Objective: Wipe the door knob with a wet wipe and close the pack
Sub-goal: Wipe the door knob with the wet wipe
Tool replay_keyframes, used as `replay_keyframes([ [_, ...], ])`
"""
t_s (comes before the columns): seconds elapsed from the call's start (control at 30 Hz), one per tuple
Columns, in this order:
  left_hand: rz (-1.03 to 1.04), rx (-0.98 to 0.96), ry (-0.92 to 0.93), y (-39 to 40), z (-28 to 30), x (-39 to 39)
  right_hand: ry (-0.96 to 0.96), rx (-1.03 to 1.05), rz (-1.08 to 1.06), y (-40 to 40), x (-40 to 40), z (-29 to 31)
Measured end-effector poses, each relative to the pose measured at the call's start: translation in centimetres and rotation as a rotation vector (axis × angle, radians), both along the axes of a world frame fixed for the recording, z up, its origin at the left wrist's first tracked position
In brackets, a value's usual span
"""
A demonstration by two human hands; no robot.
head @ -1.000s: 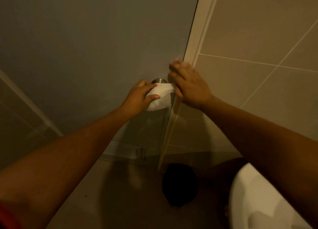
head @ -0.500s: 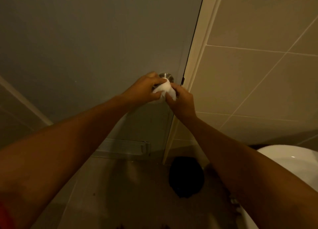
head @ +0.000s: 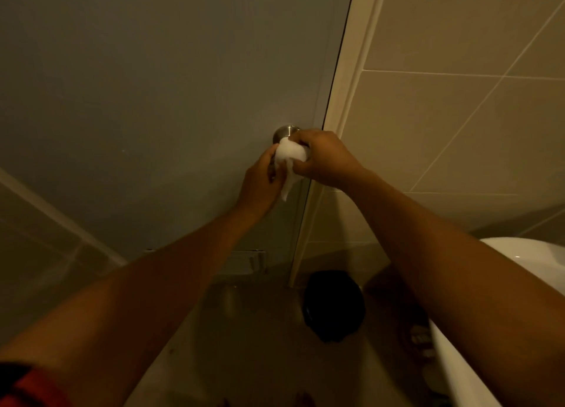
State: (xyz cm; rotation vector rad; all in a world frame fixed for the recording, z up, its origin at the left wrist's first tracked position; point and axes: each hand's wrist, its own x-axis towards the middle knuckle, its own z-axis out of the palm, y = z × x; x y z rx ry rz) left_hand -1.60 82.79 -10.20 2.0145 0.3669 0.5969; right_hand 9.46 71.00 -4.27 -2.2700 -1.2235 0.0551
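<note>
A round metal door knob (head: pixel 283 132) sits on the grey door (head: pixel 159 100), close to its right edge. A crumpled white wet wipe (head: pixel 289 155) is pressed against the knob's lower front, with a tail hanging down. My right hand (head: pixel 324 158) grips the wipe from the right, over the knob. My left hand (head: pixel 260 183) is just below and left of the knob, fingers curled against the wipe's lower part. Most of the knob is hidden behind the wipe and my right hand. The wipe pack is not in view.
A pale door frame (head: pixel 345 100) runs beside the door, with a tiled wall (head: pixel 458 116) to its right. A white basin (head: pixel 538 262) juts in at the lower right. A dark round bin (head: pixel 334 305) stands on the floor below the frame.
My right hand has come off the door edge and closed on the wipe at the knob. My left hand has dropped from the knob's front to below it.
</note>
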Motion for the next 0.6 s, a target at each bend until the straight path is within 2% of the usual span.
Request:
replay_keyframes([
  [0.07, -0.030, 0.103, 0.003, 0.9, 0.5, 0.1, 0.117, 0.148, -0.059, -0.4, -0.9, -1.4],
  [0.2, -0.170, 0.644, 0.043, 4.1, 2.7, 0.6, 0.316, 0.451, -0.144, -0.2, -2.9, -4.6],
  [0.3, -0.303, 0.816, 0.107, 5.2, 4.4, 1.5, 0.468, 0.521, -0.197, 0.6, -3.8, -5.5],
  [0.37, -0.319, 0.774, 0.109, 5.2, 4.6, 1.6, 0.448, 0.476, -0.216, 0.4, -3.6, -5.5],
  [0.43, -0.273, 0.652, 0.099, 4.8, 3.9, 0.9, 0.297, 0.374, -0.172, -0.1, -2.6, -4.6],
  [0.6, -0.044, 0.305, 0.090, 1.5, 0.4, -0.4, -0.103, -0.036, -0.008, -0.4, 0.0, -0.6],
])
